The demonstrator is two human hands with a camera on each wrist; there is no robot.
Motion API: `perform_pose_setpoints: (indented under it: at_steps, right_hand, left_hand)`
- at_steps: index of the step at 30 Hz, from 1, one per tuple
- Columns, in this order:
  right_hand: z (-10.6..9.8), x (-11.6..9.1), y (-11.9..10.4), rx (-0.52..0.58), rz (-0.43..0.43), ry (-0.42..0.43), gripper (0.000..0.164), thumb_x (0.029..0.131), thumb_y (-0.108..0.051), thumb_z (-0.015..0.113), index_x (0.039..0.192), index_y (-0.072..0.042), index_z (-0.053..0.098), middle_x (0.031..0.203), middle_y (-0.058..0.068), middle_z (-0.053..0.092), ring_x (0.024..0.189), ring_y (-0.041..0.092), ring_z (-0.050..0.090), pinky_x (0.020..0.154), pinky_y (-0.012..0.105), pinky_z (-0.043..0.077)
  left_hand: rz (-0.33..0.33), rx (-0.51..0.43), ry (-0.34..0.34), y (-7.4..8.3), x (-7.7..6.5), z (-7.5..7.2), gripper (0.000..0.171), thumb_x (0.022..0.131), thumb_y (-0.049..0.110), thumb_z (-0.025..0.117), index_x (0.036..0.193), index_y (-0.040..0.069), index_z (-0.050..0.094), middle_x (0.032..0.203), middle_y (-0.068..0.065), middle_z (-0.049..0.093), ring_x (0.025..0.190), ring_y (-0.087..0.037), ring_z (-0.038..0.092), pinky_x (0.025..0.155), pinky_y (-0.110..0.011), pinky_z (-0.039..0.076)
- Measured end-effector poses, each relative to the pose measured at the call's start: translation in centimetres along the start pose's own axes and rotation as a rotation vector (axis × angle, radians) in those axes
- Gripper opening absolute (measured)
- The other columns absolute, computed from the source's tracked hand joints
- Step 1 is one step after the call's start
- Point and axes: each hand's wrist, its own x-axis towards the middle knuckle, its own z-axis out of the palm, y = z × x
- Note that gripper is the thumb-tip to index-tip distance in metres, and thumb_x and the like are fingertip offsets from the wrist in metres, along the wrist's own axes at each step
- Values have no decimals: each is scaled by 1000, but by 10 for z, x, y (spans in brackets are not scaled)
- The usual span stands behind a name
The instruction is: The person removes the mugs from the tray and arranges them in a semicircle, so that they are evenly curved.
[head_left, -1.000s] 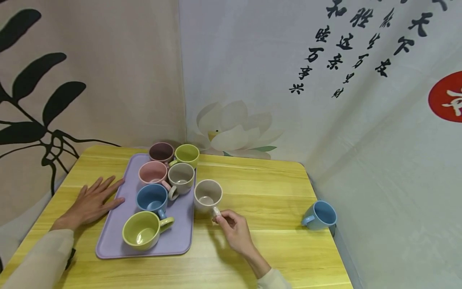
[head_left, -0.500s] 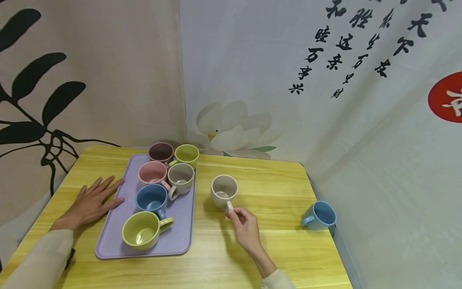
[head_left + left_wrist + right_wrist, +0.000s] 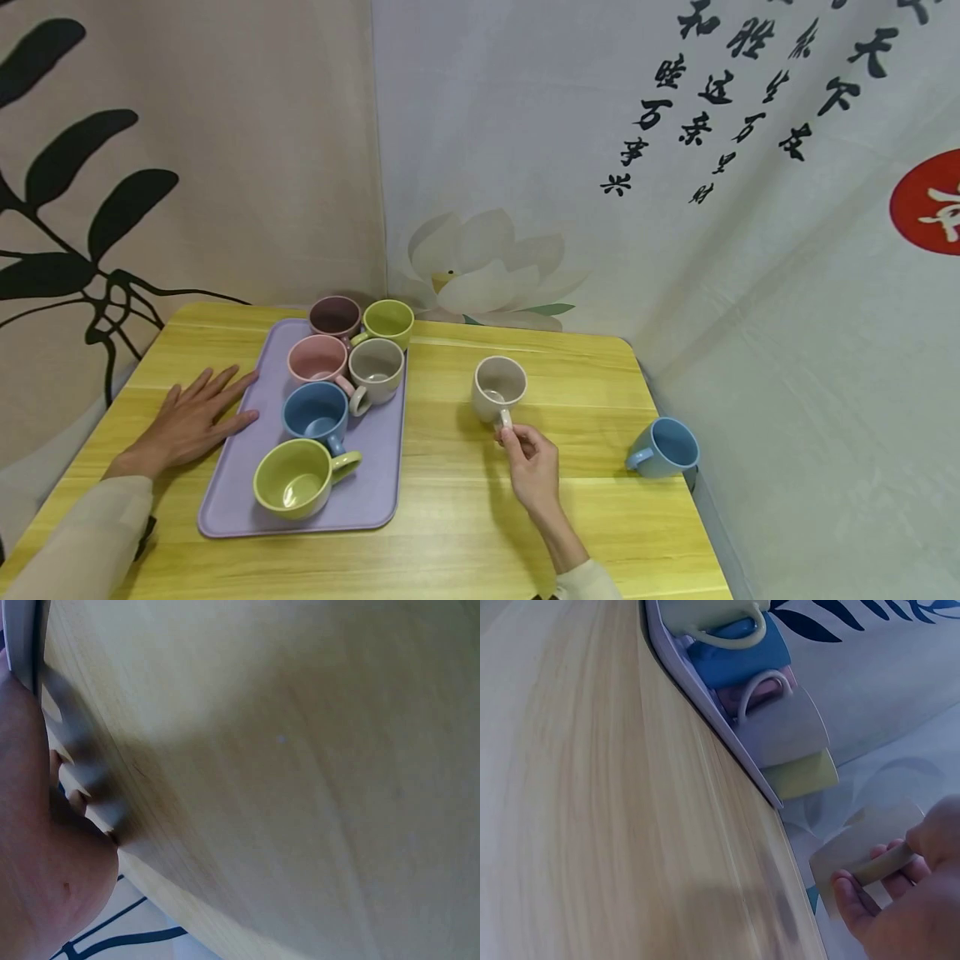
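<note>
My right hand (image 3: 534, 467) pinches the handle of a pale grey mug (image 3: 498, 385), upright and right of the tray, its shadow falling on the table below. In the right wrist view, thumb and fingers close round that mug's handle (image 3: 885, 864). My left hand (image 3: 197, 421) lies with fingers spread across the left edge of a lilac tray (image 3: 367, 500). On the tray stand a large yellow-green mug (image 3: 294, 482), a blue mug (image 3: 317, 410), a pink mug (image 3: 318, 358), a second grey mug (image 3: 377, 367), a dark purple mug (image 3: 335, 315) and a smaller yellow-green mug (image 3: 390, 321).
A light blue mug (image 3: 663, 447) stands at the right edge of the wooden table (image 3: 465, 550). A printed cloth (image 3: 525, 167) hangs close behind the table and along its right side.
The grey mug in my right hand has moved rightward, from beside the tray's right edge to farther over the table. My left hand and the mugs on the tray have stayed put.
</note>
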Motion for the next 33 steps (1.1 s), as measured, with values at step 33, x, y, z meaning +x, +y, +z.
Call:
perform_pose_setpoints:
  at_steps: [33]
  right_hand:
    - [-34, 17, 13, -10, 88, 374, 22, 110, -16, 76, 113, 5, 82, 103, 12, 87, 102, 26, 86, 77, 18, 62]
  left_hand:
    - [-9, 12, 11, 3, -1, 0, 89, 112, 70, 52, 182, 26, 20, 186, -34, 15, 169, -69, 3, 127, -94, -4]
